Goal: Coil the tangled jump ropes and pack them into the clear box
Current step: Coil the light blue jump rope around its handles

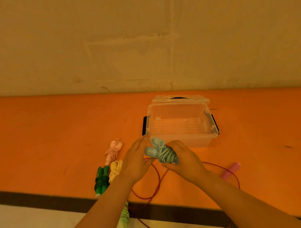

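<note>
A pale, scuffed wall [142, 44] stands behind a wide orange table top [51, 136], whose dark front edge runs across the lower part of the view.

On this surface, a little right of the middle, sits the clear plastic box [180, 138] with black side latches; its transparent lid [180, 99] leans behind it, so the opening is free and faces up. Nothing is seen inside it.

Just in front of the near wall of the box, the right hand [181, 157] holds the coiled light-blue jump rope bundle [163, 152]. The fingers are curled round the wrapped cord. The two pale blue handles stick out towards the left and a little away from the person, so the long axis of the bundle lies slanted, roughly along the near wall of the box. The left hand [136, 161] is beside it with straight fingers, the palm turned to the handle ends; whether it touches them I cannot tell.

The box is directly beyond the bundle and very near, so I judge the coming move is a short lift forward over the near rim, and the right hand is the one placed to do it.

To the left lie finished bundles: a pink one [113, 150], a yellow one [115, 169], a dark green one [101, 181], and a light green one [124, 218] below the table edge. A thin red rope [156, 179] with a pink handle [231, 169] lies uncoiled under the hands.
</note>
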Demonstrator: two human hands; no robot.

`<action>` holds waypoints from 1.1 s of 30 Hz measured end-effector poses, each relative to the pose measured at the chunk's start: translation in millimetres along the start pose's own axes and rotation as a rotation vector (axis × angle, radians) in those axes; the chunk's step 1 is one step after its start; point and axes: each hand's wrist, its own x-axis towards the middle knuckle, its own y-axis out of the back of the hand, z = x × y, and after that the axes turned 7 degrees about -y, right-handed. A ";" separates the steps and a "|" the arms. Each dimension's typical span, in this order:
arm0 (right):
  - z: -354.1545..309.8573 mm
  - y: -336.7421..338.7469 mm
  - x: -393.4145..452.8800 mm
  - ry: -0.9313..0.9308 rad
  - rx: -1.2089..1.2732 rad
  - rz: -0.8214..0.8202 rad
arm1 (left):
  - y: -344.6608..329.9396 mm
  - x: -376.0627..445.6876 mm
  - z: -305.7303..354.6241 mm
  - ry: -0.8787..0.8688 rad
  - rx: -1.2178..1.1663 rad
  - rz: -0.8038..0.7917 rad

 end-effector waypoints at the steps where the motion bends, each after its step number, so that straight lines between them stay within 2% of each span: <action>1: -1.4 -5.3 2.1 -0.010 -0.002 0.012 | 0.2 -3.2 -3.7 0.042 0.025 0.015; 5: -5.1 -25.0 8.7 -0.034 0.002 0.054 | -0.5 -19.6 -14.5 0.089 0.101 0.000; 10: -12.2 -44.8 14.5 -0.040 0.026 0.074 | 4.4 -32.5 -20.5 0.116 0.046 -0.004; 16: -14.6 -58.8 19.0 -0.011 0.001 0.041 | 9.9 -34.0 -35.0 0.017 0.072 0.022; 20: -14.6 -61.9 18.9 -0.005 -0.011 0.016 | 12.5 -30.3 -30.5 -0.049 0.091 -0.016; 26: -11.7 -72.2 14.4 -0.049 -0.037 -0.007 | 6.2 -35.6 -44.0 -0.040 0.217 -0.170; 30: -8.0 -89.1 16.0 -0.178 -0.056 -0.074 | 0.8 -38.8 -60.9 -0.040 0.304 -0.249; 33: -2.5 -110.5 14.0 -0.286 -0.127 -0.155 | -7.7 -50.9 -69.5 0.036 0.398 -0.356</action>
